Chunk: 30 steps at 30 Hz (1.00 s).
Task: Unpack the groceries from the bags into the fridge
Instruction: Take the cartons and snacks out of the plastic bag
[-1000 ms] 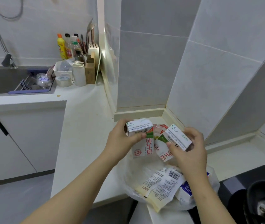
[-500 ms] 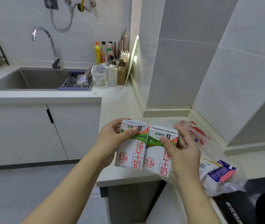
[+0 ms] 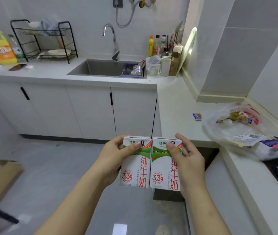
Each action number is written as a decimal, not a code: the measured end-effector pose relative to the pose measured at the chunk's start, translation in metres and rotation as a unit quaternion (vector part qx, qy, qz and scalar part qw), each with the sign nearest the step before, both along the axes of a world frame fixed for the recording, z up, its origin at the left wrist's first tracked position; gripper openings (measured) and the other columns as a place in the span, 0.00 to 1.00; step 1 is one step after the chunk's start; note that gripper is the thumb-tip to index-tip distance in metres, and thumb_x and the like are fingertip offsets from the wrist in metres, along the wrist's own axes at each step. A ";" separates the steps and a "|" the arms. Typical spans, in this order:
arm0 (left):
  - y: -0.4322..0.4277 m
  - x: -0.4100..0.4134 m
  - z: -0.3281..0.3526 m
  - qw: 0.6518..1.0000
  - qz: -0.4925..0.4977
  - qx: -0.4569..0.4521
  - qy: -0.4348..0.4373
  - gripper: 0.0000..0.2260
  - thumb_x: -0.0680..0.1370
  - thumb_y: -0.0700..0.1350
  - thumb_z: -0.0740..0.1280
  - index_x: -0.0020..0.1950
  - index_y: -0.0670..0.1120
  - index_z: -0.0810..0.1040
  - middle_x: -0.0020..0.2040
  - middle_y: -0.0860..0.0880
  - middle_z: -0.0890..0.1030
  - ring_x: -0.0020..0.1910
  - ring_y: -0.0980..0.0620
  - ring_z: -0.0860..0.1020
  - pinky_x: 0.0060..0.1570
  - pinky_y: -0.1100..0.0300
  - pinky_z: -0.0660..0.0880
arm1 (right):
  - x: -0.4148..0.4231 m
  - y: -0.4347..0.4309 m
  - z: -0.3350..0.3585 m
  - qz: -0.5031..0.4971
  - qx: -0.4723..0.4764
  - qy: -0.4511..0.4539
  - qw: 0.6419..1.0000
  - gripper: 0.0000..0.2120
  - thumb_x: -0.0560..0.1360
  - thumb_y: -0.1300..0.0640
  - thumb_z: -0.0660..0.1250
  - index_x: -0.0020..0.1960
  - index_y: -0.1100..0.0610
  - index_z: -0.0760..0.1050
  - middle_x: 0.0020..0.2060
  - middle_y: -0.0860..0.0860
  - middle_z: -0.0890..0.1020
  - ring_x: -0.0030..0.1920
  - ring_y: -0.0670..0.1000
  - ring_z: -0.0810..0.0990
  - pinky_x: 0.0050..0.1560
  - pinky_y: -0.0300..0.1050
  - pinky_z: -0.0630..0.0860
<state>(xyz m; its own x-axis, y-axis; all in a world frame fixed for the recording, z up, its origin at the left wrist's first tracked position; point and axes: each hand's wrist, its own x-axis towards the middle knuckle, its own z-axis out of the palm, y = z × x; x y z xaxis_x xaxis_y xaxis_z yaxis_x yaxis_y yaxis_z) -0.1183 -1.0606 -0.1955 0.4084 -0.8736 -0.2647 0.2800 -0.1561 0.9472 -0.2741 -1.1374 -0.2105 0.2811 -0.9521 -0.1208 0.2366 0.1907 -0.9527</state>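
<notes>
White cardboard, red lettering, green band: the left milk carton (image 3: 135,164) and the right milk carton (image 3: 166,165) stand upright, long axes vertical, side walls touching, printed faces toward the camera. The left hand (image 3: 112,155) clasps the left carton from its outer side, thumb across the front near the top. The right hand (image 3: 190,158) clasps the right carton the same way, mirrored. Both cartons hang in the air over the grey floor (image 3: 50,175), just off the corner of the white tabletop (image 3: 173,107). The clear plastic grocery bag (image 3: 219,129) lies on that tabletop, off to the right. Fridge not in view, so its direction cannot be told. Likely carry: one carton per hand, tops up.
</notes>
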 end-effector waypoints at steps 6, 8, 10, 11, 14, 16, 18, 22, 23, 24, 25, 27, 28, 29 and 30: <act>0.090 -0.002 0.001 0.999 0.045 0.009 -0.003 0.13 0.73 0.42 0.69 0.57 0.42 0.77 0.46 0.42 0.84 0.39 0.46 0.84 0.33 0.57 0.80 | 0.007 0.081 -0.001 0.042 0.001 0.013 0.999 0.18 0.71 0.61 0.71 0.59 0.52 0.74 0.48 0.50 0.84 0.38 0.49 0.85 0.34 0.41 0.79; 0.113 -0.003 0.005 0.998 0.064 0.002 -0.006 0.11 0.74 0.41 0.69 0.56 0.42 0.77 0.46 0.42 0.84 0.37 0.47 0.84 0.32 0.57 0.80 | 0.008 0.101 0.003 0.058 -0.006 0.020 0.998 0.17 0.71 0.60 0.71 0.58 0.51 0.74 0.47 0.50 0.84 0.37 0.49 0.85 0.32 0.40 0.79; 0.132 -0.006 0.008 0.997 0.080 -0.003 -0.011 0.10 0.74 0.42 0.68 0.55 0.43 0.77 0.45 0.43 0.85 0.36 0.48 0.84 0.31 0.58 0.80 | 0.006 0.118 0.009 0.076 -0.019 0.026 0.997 0.17 0.71 0.60 0.71 0.59 0.50 0.73 0.46 0.51 0.84 0.37 0.49 0.85 0.31 0.39 0.79; 0.141 -0.009 0.010 0.996 0.087 -0.006 -0.014 0.10 0.74 0.42 0.68 0.55 0.44 0.77 0.44 0.44 0.85 0.36 0.48 0.84 0.31 0.58 0.80 | 0.005 0.127 0.012 0.086 -0.026 0.028 0.996 0.18 0.71 0.60 0.70 0.60 0.51 0.73 0.47 0.51 0.84 0.37 0.49 0.85 0.31 0.39 0.79; 0.166 -0.021 0.014 0.994 0.104 -0.014 -0.028 0.11 0.74 0.43 0.68 0.56 0.45 0.76 0.44 0.44 0.85 0.37 0.47 0.84 0.32 0.57 0.80 | -0.005 0.148 0.021 0.111 -0.042 0.035 0.992 0.18 0.72 0.59 0.70 0.60 0.51 0.73 0.47 0.52 0.84 0.37 0.49 0.85 0.30 0.39 0.79; 0.183 -0.032 0.018 0.993 0.110 -0.017 -0.037 0.11 0.74 0.44 0.68 0.56 0.45 0.76 0.45 0.44 0.85 0.38 0.47 0.84 0.33 0.56 0.80 | -0.014 0.162 0.027 0.124 -0.049 0.035 0.990 0.18 0.71 0.58 0.70 0.60 0.51 0.73 0.47 0.53 0.84 0.37 0.49 0.85 0.30 0.38 0.79; 0.201 -0.045 0.022 0.993 0.112 -0.018 -0.040 0.11 0.74 0.44 0.68 0.55 0.45 0.77 0.45 0.44 0.85 0.38 0.47 0.84 0.33 0.56 0.80 | -0.026 0.176 0.031 0.134 -0.053 0.036 0.989 0.18 0.71 0.57 0.70 0.60 0.50 0.73 0.47 0.53 0.84 0.37 0.49 0.85 0.29 0.38 0.79; 0.245 -0.072 0.026 0.989 0.135 -0.022 -0.048 0.14 0.72 0.46 0.68 0.56 0.45 0.76 0.45 0.44 0.85 0.39 0.46 0.84 0.34 0.56 0.80 | -0.045 0.209 0.034 0.160 -0.067 0.032 0.984 0.17 0.72 0.58 0.70 0.59 0.50 0.73 0.46 0.53 0.84 0.36 0.49 0.85 0.30 0.39 0.78; 0.258 -0.077 0.027 0.987 0.148 -0.024 -0.051 0.14 0.72 0.46 0.68 0.57 0.45 0.76 0.46 0.44 0.85 0.40 0.46 0.84 0.34 0.56 0.80 | -0.046 0.219 0.035 0.171 -0.071 0.032 0.982 0.16 0.72 0.57 0.70 0.58 0.49 0.74 0.45 0.52 0.84 0.37 0.50 0.85 0.31 0.40 0.79; 0.271 -0.081 0.028 0.985 0.164 -0.026 -0.054 0.14 0.73 0.46 0.68 0.57 0.45 0.76 0.46 0.44 0.85 0.41 0.45 0.84 0.34 0.56 0.80 | -0.045 0.229 0.035 0.185 -0.076 0.031 0.979 0.15 0.72 0.57 0.70 0.56 0.48 0.74 0.44 0.51 0.84 0.37 0.50 0.85 0.32 0.42 0.80; 0.285 -0.083 0.031 0.981 0.183 -0.027 -0.059 0.13 0.74 0.46 0.67 0.57 0.45 0.76 0.46 0.44 0.85 0.41 0.45 0.84 0.34 0.56 0.79 | -0.043 0.240 0.037 0.200 -0.078 0.026 0.976 0.13 0.72 0.57 0.70 0.54 0.46 0.74 0.43 0.50 0.85 0.37 0.50 0.85 0.33 0.43 0.80; 0.311 -0.084 0.037 0.971 0.224 -0.032 -0.074 0.12 0.74 0.45 0.68 0.57 0.46 0.76 0.44 0.45 0.85 0.40 0.46 0.84 0.33 0.56 0.79 | -0.036 0.262 0.041 0.229 -0.082 0.012 0.970 0.12 0.72 0.56 0.69 0.52 0.44 0.73 0.41 0.49 0.85 0.37 0.50 0.85 0.33 0.43 0.81; 0.324 -0.084 0.041 0.966 0.241 -0.036 -0.082 0.11 0.74 0.45 0.68 0.56 0.47 0.76 0.44 0.45 0.85 0.39 0.46 0.84 0.33 0.56 0.79 | -0.032 0.272 0.044 0.243 -0.086 0.007 0.966 0.12 0.72 0.56 0.69 0.52 0.44 0.73 0.41 0.49 0.84 0.37 0.49 0.85 0.33 0.43 0.80; 0.336 -0.083 0.046 0.962 0.255 -0.042 -0.090 0.11 0.74 0.44 0.68 0.56 0.47 0.76 0.44 0.45 0.85 0.39 0.46 0.84 0.33 0.56 0.79 | -0.028 0.283 0.048 0.256 -0.092 0.002 0.962 0.12 0.72 0.56 0.69 0.52 0.44 0.73 0.41 0.49 0.84 0.37 0.49 0.85 0.33 0.42 0.80; 0.348 -0.081 0.051 0.958 0.266 -0.048 -0.096 0.11 0.73 0.44 0.69 0.55 0.48 0.76 0.43 0.45 0.85 0.39 0.46 0.84 0.34 0.55 0.79 | -0.023 0.292 0.052 0.268 -0.101 -0.002 0.958 0.11 0.72 0.56 0.69 0.52 0.44 0.73 0.41 0.49 0.84 0.37 0.49 0.85 0.33 0.42 0.80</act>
